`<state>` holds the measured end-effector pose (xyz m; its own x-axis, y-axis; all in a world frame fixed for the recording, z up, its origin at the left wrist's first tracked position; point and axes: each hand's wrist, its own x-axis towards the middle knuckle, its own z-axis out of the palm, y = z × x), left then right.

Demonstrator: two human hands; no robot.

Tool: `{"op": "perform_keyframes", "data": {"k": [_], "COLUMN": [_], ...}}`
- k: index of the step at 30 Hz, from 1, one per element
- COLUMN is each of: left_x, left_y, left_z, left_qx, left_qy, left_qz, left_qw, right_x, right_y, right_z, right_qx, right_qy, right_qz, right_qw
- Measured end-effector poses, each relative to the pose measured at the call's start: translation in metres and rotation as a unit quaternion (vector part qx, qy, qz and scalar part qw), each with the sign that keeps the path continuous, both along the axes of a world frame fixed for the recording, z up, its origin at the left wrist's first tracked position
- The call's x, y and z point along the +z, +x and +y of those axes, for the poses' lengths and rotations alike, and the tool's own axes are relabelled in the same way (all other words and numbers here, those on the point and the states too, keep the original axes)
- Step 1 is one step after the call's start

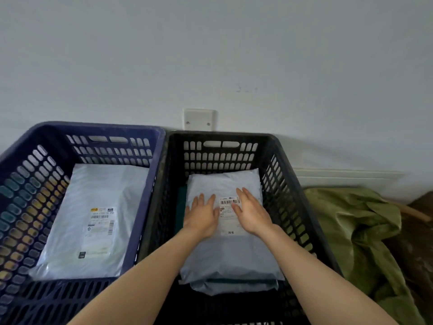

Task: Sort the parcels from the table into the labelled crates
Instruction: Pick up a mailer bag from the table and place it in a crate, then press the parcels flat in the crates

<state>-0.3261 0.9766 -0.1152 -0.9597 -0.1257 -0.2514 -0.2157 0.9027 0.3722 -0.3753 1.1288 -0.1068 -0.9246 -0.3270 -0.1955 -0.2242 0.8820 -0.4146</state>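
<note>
A black perforated crate (290, 174) stands at the centre, holding a stack of grey plastic mailer parcels. The top parcel (230, 252) carries a white barcode label. My left hand (201, 215) and my right hand (251, 212) lie flat on it with straight fingers, one on each side of the label. A dark green item shows under the stack at its left and front edges. To the left stands a blue perforated crate (150, 165) with one large grey parcel (93, 219) lying label-up inside it.
Both crates sit against a pale wall with a white wall plate (198, 119) behind them. A crumpled olive-green sack (358, 235) lies to the right of the black crate, and a brown object (419, 207) beyond it.
</note>
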Motion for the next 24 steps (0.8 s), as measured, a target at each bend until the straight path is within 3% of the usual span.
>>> {"op": "perform_keyframes", "data": {"k": [13,24], "left_x": [0.094,0.144], "left_y": [0.091,0.217], "left_z": [-0.027,-0.083], "left_qx": [-0.005,0.036], "left_qy": [-0.054,-0.156], "left_qz": [0.131,0.141], "left_qw": [0.990,0.977], "right_x": [0.077,0.125], "right_y": [0.085,0.169], "right_z": [-0.016,-0.070], "right_qx": [0.026,0.102], "right_qy": [-0.061,-0.135], "right_qz": [0.076,0.121], "right_qw": [0.995,0.978]}}
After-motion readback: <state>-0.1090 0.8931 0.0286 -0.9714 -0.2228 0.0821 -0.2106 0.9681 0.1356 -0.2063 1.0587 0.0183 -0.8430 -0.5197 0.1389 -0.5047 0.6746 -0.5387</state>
